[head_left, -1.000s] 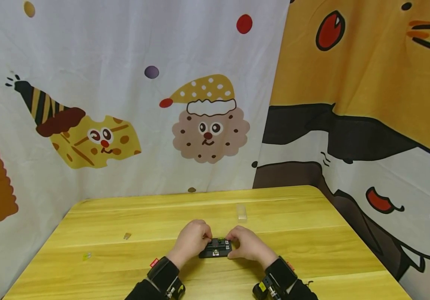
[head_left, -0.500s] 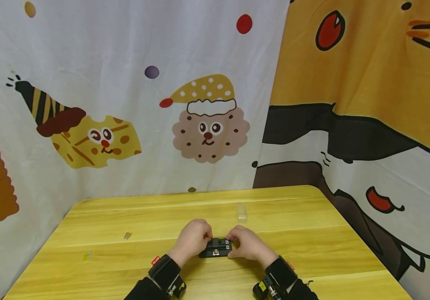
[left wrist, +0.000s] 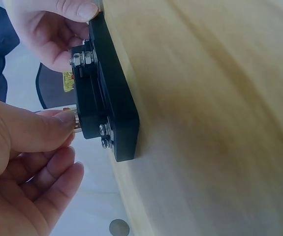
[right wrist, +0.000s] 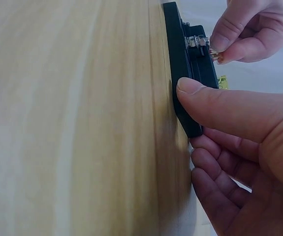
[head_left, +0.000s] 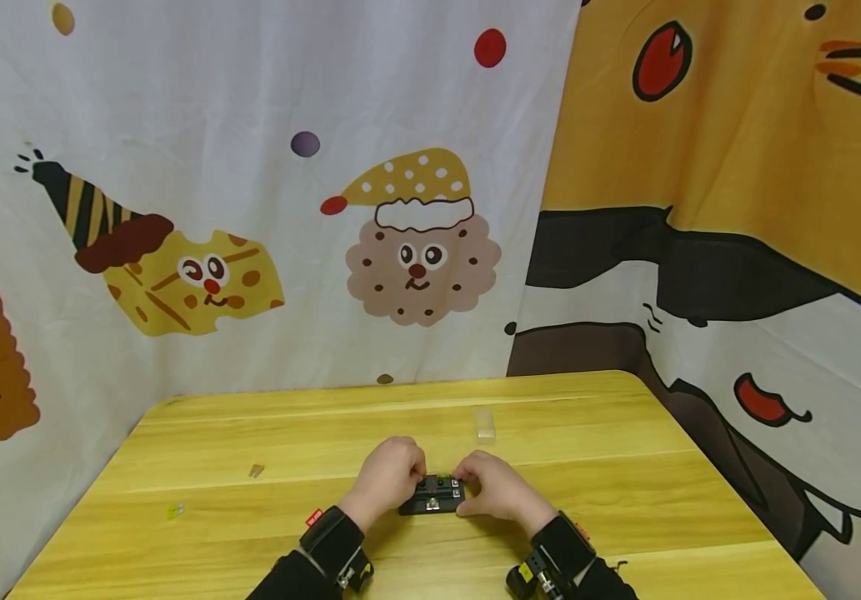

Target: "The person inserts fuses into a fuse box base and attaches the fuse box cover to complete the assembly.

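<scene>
A black fuse block with metal bolts lies on the table between both hands. My left hand pinches a small clear, copper-tinted blade fuse between thumb and forefinger, right at the top of the block; its lower part is hidden, so how deep it sits I cannot tell. At the other end my right hand grips the block, thumb on the near edge of its base and fingers at the far side. A yellow fuse stands on top of the block near the right fingers.
On the wooden table, a tan blade-shaped piece and a yellow-green piece lie at the left. Beyond the hands sits a small clear plastic box. A printed curtain hangs behind the table.
Hardly anything differs: the left hand has shifted very slightly, still pinching the fuse at the block. The right hand and the block stay put.
</scene>
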A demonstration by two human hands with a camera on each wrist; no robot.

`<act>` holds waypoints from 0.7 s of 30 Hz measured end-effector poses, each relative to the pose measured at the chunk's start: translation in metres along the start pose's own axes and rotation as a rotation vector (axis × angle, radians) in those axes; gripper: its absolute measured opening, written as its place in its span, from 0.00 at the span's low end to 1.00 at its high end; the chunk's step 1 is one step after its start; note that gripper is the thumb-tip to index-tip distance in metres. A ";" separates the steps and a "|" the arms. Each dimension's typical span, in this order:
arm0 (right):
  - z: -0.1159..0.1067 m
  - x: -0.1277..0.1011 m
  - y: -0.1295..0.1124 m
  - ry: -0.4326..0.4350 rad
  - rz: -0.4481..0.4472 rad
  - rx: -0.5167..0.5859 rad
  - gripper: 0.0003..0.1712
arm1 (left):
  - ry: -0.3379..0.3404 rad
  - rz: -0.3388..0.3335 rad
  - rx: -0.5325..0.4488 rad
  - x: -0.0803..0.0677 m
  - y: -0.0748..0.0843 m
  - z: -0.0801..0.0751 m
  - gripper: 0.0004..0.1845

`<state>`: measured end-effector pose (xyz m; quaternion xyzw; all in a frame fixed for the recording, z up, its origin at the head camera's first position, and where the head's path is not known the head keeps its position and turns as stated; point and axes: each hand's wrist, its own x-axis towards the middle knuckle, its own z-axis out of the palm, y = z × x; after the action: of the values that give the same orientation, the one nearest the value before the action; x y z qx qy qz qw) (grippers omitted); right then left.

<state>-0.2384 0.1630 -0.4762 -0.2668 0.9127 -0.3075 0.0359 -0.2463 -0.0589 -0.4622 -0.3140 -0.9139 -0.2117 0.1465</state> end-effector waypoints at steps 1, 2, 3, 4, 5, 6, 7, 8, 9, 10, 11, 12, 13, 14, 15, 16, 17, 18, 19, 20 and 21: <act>0.000 0.000 0.000 -0.001 0.000 0.002 0.24 | 0.002 0.003 0.009 0.000 0.000 0.000 0.11; 0.000 0.000 0.000 0.000 -0.001 0.004 0.24 | 0.003 0.004 0.014 0.000 0.000 0.000 0.11; 0.000 0.000 0.000 0.000 -0.002 0.005 0.24 | 0.005 0.006 0.016 0.000 0.000 0.000 0.11; -0.001 0.001 -0.001 0.000 -0.002 0.008 0.24 | 0.005 0.006 0.020 0.001 0.000 0.000 0.11; -0.001 0.001 -0.001 0.000 -0.001 0.009 0.24 | 0.006 0.005 0.022 0.001 0.000 0.000 0.11; -0.001 0.001 -0.001 0.001 0.000 0.009 0.24 | 0.009 0.012 0.024 0.001 0.000 0.000 0.11; -0.001 0.001 -0.001 0.001 0.001 0.010 0.24 | 0.012 0.017 0.026 0.001 0.000 0.000 0.11; -0.001 0.001 -0.001 0.001 0.001 0.011 0.24 | 0.013 0.020 0.028 0.001 0.000 0.001 0.11; -0.001 0.001 -0.001 0.001 0.002 0.010 0.24 | 0.017 0.025 0.029 0.001 -0.001 0.001 0.11; -0.001 0.001 -0.001 0.000 0.002 0.009 0.24 | 0.020 0.030 0.030 0.002 -0.001 0.001 0.11; -0.001 0.001 -0.001 0.000 0.002 0.008 0.24 | 0.022 0.032 0.030 0.001 -0.001 0.002 0.11; -0.001 0.001 0.000 -0.001 0.000 0.005 0.24 | 0.023 0.033 0.031 0.001 -0.002 0.002 0.11; 0.000 0.001 0.001 -0.001 -0.001 0.004 0.24 | 0.022 0.030 0.029 0.001 -0.002 0.002 0.12; 0.000 0.001 0.001 0.000 -0.008 0.003 0.24 | 0.021 0.027 0.028 0.001 -0.002 0.003 0.12; 0.000 0.001 0.001 0.001 -0.009 0.001 0.24 | 0.020 0.026 0.027 0.001 -0.002 0.003 0.12; 0.000 0.001 0.002 0.001 -0.010 -0.001 0.24 | 0.018 0.025 0.025 0.001 -0.002 0.003 0.12; 0.000 0.001 0.002 0.003 -0.009 -0.003 0.24 | 0.015 0.022 0.024 0.001 -0.002 0.003 0.12; 0.000 0.001 0.002 0.004 -0.009 -0.003 0.24 | 0.014 0.019 0.022 0.001 -0.001 0.003 0.12; 0.001 0.001 0.002 0.005 -0.008 -0.003 0.24 | 0.011 0.017 0.019 0.001 -0.001 0.003 0.12; 0.001 0.001 0.002 0.006 -0.007 -0.002 0.24 | 0.010 0.014 0.017 0.002 -0.001 0.003 0.12; 0.001 0.001 0.002 0.004 0.000 -0.002 0.24 | 0.008 0.011 0.015 0.002 -0.001 0.003 0.12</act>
<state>-0.2400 0.1631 -0.4781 -0.2662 0.9130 -0.3072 0.0336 -0.2489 -0.0575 -0.4644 -0.3171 -0.9130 -0.2054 0.1537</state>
